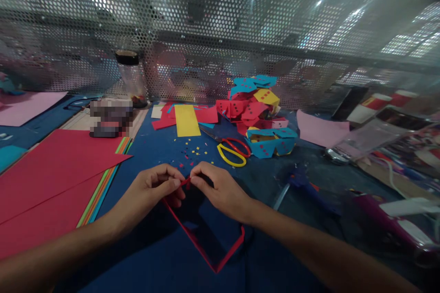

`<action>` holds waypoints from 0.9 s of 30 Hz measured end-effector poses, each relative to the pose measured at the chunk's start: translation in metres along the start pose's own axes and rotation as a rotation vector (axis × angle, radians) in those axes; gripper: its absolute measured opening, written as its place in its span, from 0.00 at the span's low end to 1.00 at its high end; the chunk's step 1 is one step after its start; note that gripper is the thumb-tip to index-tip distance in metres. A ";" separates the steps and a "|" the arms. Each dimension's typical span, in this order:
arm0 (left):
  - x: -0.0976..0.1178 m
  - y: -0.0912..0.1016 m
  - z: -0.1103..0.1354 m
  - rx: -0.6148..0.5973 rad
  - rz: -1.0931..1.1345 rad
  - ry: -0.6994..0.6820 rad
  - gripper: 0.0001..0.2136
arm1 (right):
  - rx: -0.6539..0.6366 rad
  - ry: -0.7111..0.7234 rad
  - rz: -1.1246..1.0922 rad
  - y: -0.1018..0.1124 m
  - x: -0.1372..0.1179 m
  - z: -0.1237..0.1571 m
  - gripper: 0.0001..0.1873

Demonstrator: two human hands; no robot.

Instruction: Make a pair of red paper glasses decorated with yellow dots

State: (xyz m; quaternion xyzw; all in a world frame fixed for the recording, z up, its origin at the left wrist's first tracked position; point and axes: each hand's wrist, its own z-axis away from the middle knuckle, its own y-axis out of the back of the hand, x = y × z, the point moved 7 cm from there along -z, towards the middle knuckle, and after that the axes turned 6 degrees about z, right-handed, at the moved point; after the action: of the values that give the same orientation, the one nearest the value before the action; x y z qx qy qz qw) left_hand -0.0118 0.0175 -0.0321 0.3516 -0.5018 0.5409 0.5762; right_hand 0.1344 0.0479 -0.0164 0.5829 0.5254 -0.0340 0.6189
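My left hand point(158, 186) and my right hand point(217, 187) meet at the middle of the blue table point(154, 256), fingers pinched together on the upper end of a thin red paper strip point(206, 258). The strip is folded into an angular loop that runs down toward me between my wrists. Small red, yellow and blue paper squares point(192, 152) lie scattered just beyond my fingers.
Red sheets over a stack of coloured paper point(55, 178) lie at left. Yellow-and-red scissors point(232, 151), a yellow sheet point(186, 120) and a heap of folded dotted paper pieces point(256, 105) sit ahead. A glue gun point(305, 187) lies right. A jar point(129, 75) stands by the perforated metal wall.
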 end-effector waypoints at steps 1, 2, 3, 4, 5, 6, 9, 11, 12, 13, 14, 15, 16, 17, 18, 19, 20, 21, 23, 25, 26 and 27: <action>0.000 -0.001 0.000 -0.004 0.006 0.000 0.13 | 0.006 0.006 0.000 0.001 0.000 0.000 0.07; 0.000 -0.001 0.000 -0.009 0.011 0.000 0.13 | 0.007 0.005 -0.008 0.001 0.000 0.000 0.08; 0.000 -0.001 -0.001 -0.014 0.017 -0.002 0.13 | 0.004 -0.002 -0.022 0.001 0.000 0.000 0.08; -0.001 -0.001 -0.001 -0.017 0.024 -0.004 0.13 | 0.000 -0.014 -0.042 0.001 0.001 -0.001 0.08; -0.001 -0.001 -0.001 -0.017 0.034 -0.008 0.13 | -0.004 -0.030 -0.070 0.002 0.002 -0.001 0.07; -0.001 0.001 -0.001 -0.013 0.045 -0.011 0.12 | -0.005 -0.050 -0.105 0.002 0.003 -0.001 0.06; 0.000 0.007 -0.002 0.025 0.088 -0.022 0.12 | 0.031 -0.112 -0.256 0.006 0.009 -0.003 0.09; 0.000 0.013 -0.002 0.073 0.123 -0.023 0.12 | 0.083 -0.161 -0.373 0.010 0.016 -0.003 0.10; 0.001 0.016 -0.002 0.104 0.146 -0.021 0.13 | 0.112 -0.187 -0.426 0.013 0.020 -0.004 0.12; 0.001 0.020 -0.002 0.138 0.172 -0.021 0.13 | 0.142 -0.215 -0.475 0.016 0.025 -0.004 0.13; 0.002 0.024 -0.002 0.171 0.198 -0.022 0.13 | 0.173 -0.246 -0.518 0.019 0.029 -0.004 0.15; 0.003 0.027 -0.002 0.202 0.222 -0.026 0.13 | 0.208 -0.277 -0.555 0.022 0.034 -0.004 0.16; 0.004 0.031 -0.002 0.228 0.242 -0.034 0.13 | 0.244 -0.309 -0.591 0.025 0.039 -0.003 0.17; 0.006 0.034 -0.002 0.253 0.258 -0.046 0.13 | 0.281 -0.342 -0.626 0.028 0.043 -0.002 0.18; 0.007 0.037 -0.003 0.276 0.272 -0.061 0.13 | 0.316 -0.371 -0.658 0.031 0.047 -0.001 0.18; 0.009 0.041 -0.003 0.299 0.286 -0.075 0.13 | 0.347 -0.397 -0.684 0.033 0.050 0.000 0.18; 0.010 0.044 -0.003 0.323 0.301 -0.090 0.13 | 0.369 -0.417 -0.704 0.034 0.053 0.001 0.19; 0.012 0.047 -0.002 0.346 0.315 -0.106 0.12 | 0.383 -0.432 -0.716 0.035 0.054 0.001 0.19; 0.013 0.052 -0.001 0.380 0.335 -0.128 0.11 | 0.396 -0.445 -0.717 0.035 0.056 0.002 0.19; 0.013 0.056 0.000 0.394 0.349 -0.136 0.10 | 0.373 -0.442 -0.702 0.031 0.055 0.001 0.20; 0.012 0.057 0.001 0.397 0.357 -0.135 0.09 | 0.351 -0.434 -0.690 0.029 0.053 0.000 0.20; 0.010 0.058 0.001 0.401 0.367 -0.135 0.09 | 0.325 -0.420 -0.674 0.026 0.051 0.000 0.20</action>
State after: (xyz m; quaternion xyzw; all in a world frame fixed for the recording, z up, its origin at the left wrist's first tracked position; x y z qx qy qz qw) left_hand -0.0695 0.0289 -0.0303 0.3970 -0.4772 0.7001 0.3529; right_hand 0.1741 0.0858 -0.0340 0.4492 0.5368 -0.4346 0.5667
